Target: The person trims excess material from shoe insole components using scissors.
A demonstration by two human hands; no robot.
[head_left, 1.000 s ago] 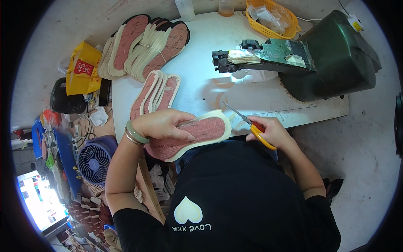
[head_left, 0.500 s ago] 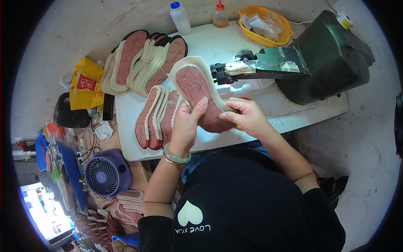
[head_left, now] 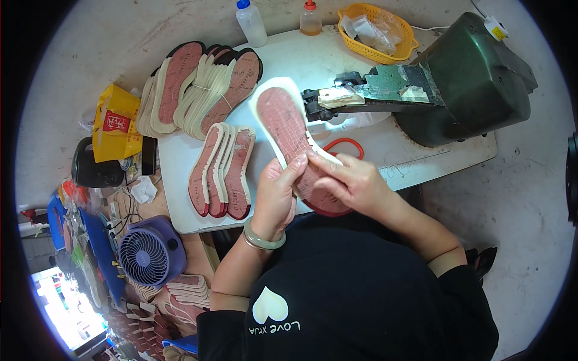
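Observation:
A shoe sole [head_left: 284,128] with a reddish-brown tread and cream rim is held over the white table [head_left: 180,174], toe toward the machine's arm. My left hand [head_left: 278,194] grips its near left edge, a pale bangle on the wrist. My right hand [head_left: 352,182] covers its heel end, fingers pinching the rim. Red-handled scissors [head_left: 343,146] lie on the table just beyond my right hand.
A dark green sewing machine [head_left: 463,78] stands at the right. Three soles [head_left: 221,171] lie left of my hands, and a larger fanned stack [head_left: 198,87] sits behind. Two bottles [head_left: 251,23] and an orange basket [head_left: 378,33] are at the back. A purple fan [head_left: 149,251] sits below left.
The sole has swung from lying across my lap edge to pointing toward the machine's arm. My right hand has let go of the scissors, which now lie on the table.

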